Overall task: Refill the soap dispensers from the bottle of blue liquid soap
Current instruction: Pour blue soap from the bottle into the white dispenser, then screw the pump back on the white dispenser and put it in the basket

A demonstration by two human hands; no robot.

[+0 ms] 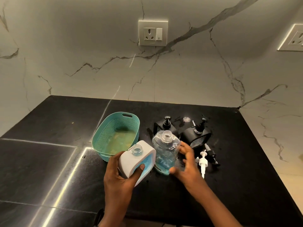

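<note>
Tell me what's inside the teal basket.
The teal basket shows only its own yellowish-lit floor; no objects lie on the part in view. The white dispenser, held by the left hand, covers its near corner, so that bit stays unseen.

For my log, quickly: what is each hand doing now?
Left hand: grips the white dispenser.
Right hand: fingers spread beside the clear soap bottle; grip unclear.

The left hand (122, 174) reaches forward, fingers curled around a white square-shouldered plastic dispenser with a blue side (136, 161) (thumb on its blue face). The right hand (186, 166) grips a clear plastic bottle of blue soap (165, 154), fingers spread and blurred.
</note>
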